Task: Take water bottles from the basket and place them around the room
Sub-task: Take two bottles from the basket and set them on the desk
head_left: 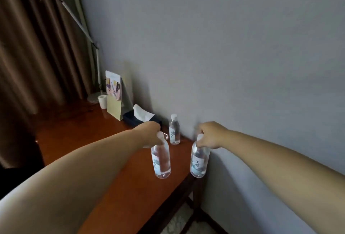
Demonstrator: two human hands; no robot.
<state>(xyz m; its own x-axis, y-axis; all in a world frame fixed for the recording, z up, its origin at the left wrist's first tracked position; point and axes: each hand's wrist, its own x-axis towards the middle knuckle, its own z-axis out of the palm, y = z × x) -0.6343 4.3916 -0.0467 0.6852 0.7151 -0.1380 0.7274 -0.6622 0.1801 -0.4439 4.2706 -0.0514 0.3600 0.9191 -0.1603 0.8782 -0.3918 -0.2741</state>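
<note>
The left hand [152, 133] reaches out over the table [104, 155], its fingers curled down around the neck and white cap of the first bottle [161, 161]. This clear, labelled bottle hangs below the hand, tilted slightly. Whether its base touches the wood cannot be told.

The right hand [211, 135] is level with the left hand and a little apart from it. It grips the second bottle [199, 161] the same way, fingers closed around the top. That bottle also hangs below its hand, at the table's right end and close against the grey wall [233, 50]. Whether it rests on the surface is unclear.

Just beyond the two hands, and between them, the third bottle [174, 131] stands upright on the table near the wall, held by nobody.

Beyond the left hand lies a dark tissue box [130, 117] with a white sheet sticking up. Farther on stands a paper bag [114, 103], with a small white cup [102, 101] beside it. Past those sits the round base of a desk lamp [93, 97], whose arm rises up to the left. A brown curtain [37, 50] hangs behind, far to the left of the hands.
</note>
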